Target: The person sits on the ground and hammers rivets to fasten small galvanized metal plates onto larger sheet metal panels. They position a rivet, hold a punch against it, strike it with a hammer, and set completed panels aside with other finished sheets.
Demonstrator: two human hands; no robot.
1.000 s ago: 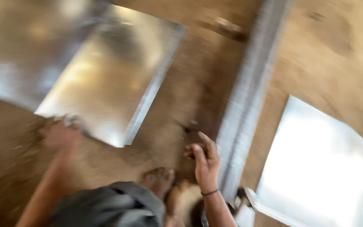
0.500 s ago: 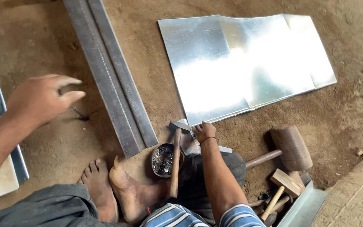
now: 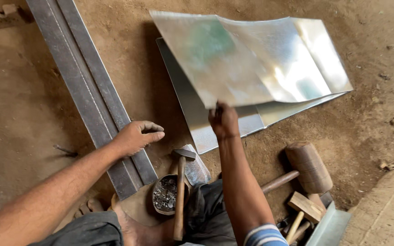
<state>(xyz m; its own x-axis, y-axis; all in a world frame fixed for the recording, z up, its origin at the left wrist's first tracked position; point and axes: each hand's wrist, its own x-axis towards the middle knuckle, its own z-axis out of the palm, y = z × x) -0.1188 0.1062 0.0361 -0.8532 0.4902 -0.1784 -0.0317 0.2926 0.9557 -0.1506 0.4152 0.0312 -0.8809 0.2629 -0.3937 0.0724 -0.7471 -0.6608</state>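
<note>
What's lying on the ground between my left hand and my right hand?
Mostly bare dirt in the head view between left hand and right hand; a hammer lies just below that gap.

No pkgs, labels, signs, screens.

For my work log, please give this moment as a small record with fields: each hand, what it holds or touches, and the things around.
Right hand: right hand lifts the top metal sheet by its near edge
Left hand: left hand rests on the long steel rail, nothing in its grip
Under the lifted sheet: another flat sheet on the dirt floor
Near the feet: steel hammer across a bowl of small metal pieces
At right: wooden mallet
</note>
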